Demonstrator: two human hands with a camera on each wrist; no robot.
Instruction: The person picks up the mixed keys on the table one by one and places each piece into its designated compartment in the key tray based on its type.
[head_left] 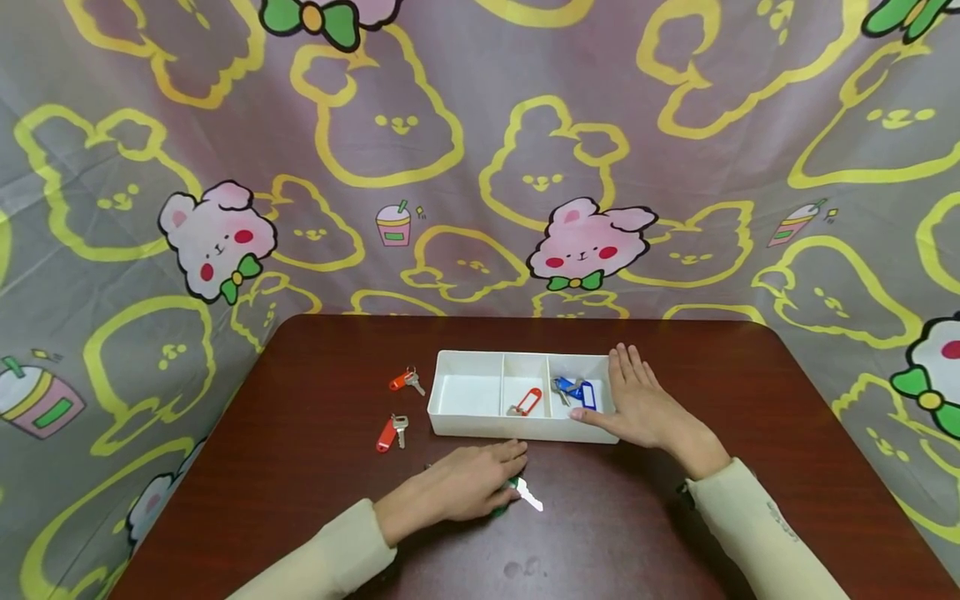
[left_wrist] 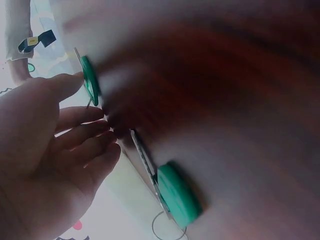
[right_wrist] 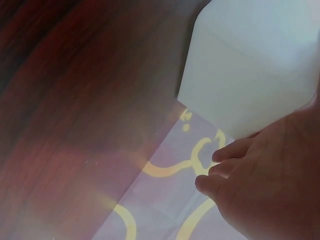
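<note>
A glossy dark-red wooden table (head_left: 315,375) with rounded far corners bears a long white plastic three-compartment tray (head_left: 480,427), wood showing all round. The right hand (head_left: 645,408), fingers straight, lies against the tray's right end; the left hand (head_left: 468,483), fingers loosely extended, touches its thumb to a flat green plastic tag (left_wrist: 90,80) beside a silver key (head_left: 529,494), before the tray.

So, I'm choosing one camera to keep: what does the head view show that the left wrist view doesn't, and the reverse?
Only the head view shows two red tags beside the white tray and another red tag in its middle compartment.

Only the left wrist view shows the palm side of the left hand, and two green tags plainly; from the head, just bits of green show.

Both share that hand, the right sleeve, the table and the patterned cloth.
</note>
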